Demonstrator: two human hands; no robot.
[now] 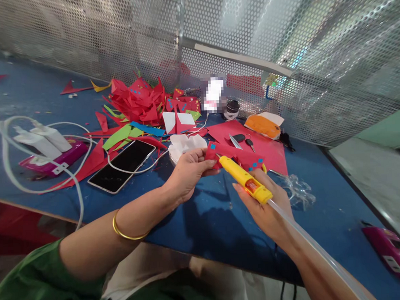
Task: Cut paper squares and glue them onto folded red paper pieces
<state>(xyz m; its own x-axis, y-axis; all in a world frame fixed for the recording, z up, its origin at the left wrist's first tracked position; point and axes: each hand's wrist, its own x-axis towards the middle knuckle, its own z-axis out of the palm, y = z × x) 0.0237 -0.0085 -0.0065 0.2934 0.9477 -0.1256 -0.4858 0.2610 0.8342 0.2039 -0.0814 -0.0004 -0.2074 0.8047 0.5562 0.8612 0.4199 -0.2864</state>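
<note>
Left hand (191, 172) pinches red paper (225, 151), while the right hand (268, 204) grips a yellow glue gun (236, 172) (nozzle (218, 155) near the paper).

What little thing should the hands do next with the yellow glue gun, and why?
I'd probably squeeze a small bit of glue onto the red paper strip. The left hand pinches one end of it, and the right hand holds the yellow glue gun with its tip right by that end. A clear stick runs from the gun's back.
</note>
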